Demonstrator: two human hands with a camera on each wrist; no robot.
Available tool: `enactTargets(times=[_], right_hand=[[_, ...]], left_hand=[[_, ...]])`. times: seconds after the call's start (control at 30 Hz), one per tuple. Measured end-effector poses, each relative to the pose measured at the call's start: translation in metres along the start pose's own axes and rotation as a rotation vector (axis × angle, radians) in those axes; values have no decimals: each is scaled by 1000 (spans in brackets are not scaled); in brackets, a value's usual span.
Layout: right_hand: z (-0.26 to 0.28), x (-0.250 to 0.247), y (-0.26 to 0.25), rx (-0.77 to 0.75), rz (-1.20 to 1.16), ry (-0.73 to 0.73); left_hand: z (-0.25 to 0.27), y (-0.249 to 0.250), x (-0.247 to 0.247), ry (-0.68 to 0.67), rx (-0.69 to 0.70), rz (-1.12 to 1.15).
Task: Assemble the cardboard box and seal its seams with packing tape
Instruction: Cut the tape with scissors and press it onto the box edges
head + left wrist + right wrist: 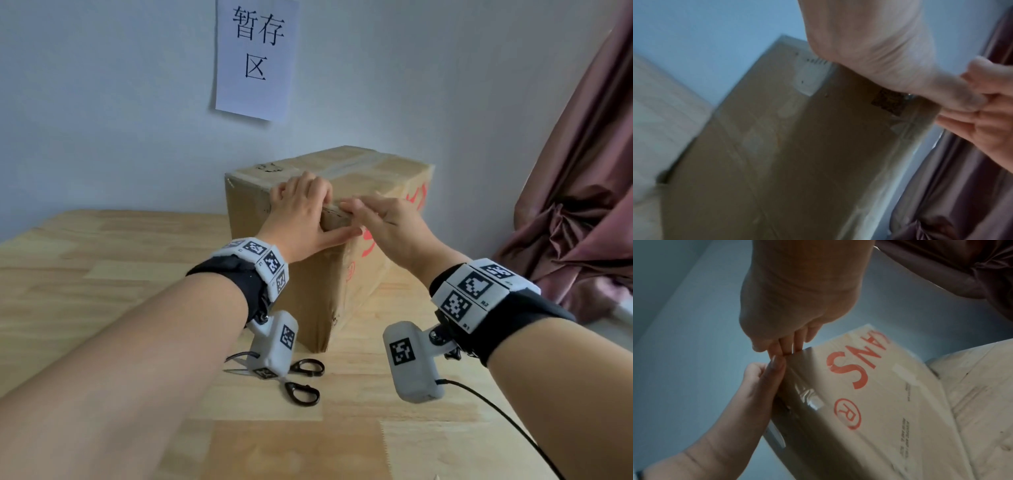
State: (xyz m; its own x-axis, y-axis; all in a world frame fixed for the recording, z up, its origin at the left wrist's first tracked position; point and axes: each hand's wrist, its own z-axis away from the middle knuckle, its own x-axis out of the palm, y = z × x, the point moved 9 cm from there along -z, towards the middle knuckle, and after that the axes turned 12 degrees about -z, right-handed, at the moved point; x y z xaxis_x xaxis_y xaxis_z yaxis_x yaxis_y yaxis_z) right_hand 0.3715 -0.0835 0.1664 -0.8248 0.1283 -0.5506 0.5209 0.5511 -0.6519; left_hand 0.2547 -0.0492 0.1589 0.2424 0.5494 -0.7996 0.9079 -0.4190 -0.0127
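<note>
A closed cardboard box (376,171) with red print stands on the wooden table (102,274) against the wall. Clear tape (346,166) runs along its top seam, and shiny tape (807,395) wraps the near corner edge. My left hand (301,212) grips the near top corner, fingers curled on top and thumb stretched along the side face. My right hand (387,222) lies just to its right, straight fingers (789,345) pressing on the top edge. In the left wrist view the box (777,162) fills the frame, blurred. No tape roll is in view.
Black-handled scissors (305,380) lie on the table in front of the box, partly hidden by the left wrist camera. A paper sign (255,58) hangs on the wall above. A dark pink curtain (575,205) hangs at the right. A black cable (496,411) trails from the right wrist.
</note>
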Motion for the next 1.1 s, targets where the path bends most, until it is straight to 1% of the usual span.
enactTargets(times=[0.07, 0.17, 0.23, 0.3, 0.4, 0.43, 0.5, 0.57, 0.63, 0.67, 0.73, 0.83, 0.9, 0.97, 1.0, 1.1], right_hand=[[-2, 3, 4, 37, -68, -27], [-7, 10, 6, 70, -173, -28], [-10, 16, 1, 63, -159, -47], [-13, 27, -4, 56, -57, -117], [-20, 42, -5, 17, 254, -228], [-23, 44, -1, 8, 364, -243], [-28, 41, 11, 43, 509, -247], [-33, 36, 26, 110, 576, -243], [-38, 34, 34, 125, 620, -234], [-41, 36, 35, 113, 635, -225], [-49, 39, 34, 93, 637, -187], [-55, 43, 31, 93, 571, -66], [-56, 45, 30, 91, 507, 5], [-56, 48, 29, 75, 473, 35], [-56, 49, 28, 62, 476, 40], [-58, 51, 27, 6, 541, 9]], left_hand=[[6, 1, 4, -27, -29, -84], [13, 0, 17, -129, -165, 3], [14, -3, 22, -189, -200, 73], [14, -11, 21, -197, -172, 126], [14, -33, 20, -204, -108, 145], [15, -44, 20, -216, -100, 154], [17, -70, 17, -229, -76, 153], [22, -96, 9, -206, -66, 139], [28, -115, 2, -168, -128, 152], [31, -122, -2, -133, -192, 176], [34, -124, -6, -31, -366, 274], [37, -123, 4, 78, -659, 552], [38, -127, 11, 171, -788, 692], [37, -134, 12, 264, -827, 735], [36, -137, 13, 284, -827, 731], [30, -149, 15, 278, -815, 697]])
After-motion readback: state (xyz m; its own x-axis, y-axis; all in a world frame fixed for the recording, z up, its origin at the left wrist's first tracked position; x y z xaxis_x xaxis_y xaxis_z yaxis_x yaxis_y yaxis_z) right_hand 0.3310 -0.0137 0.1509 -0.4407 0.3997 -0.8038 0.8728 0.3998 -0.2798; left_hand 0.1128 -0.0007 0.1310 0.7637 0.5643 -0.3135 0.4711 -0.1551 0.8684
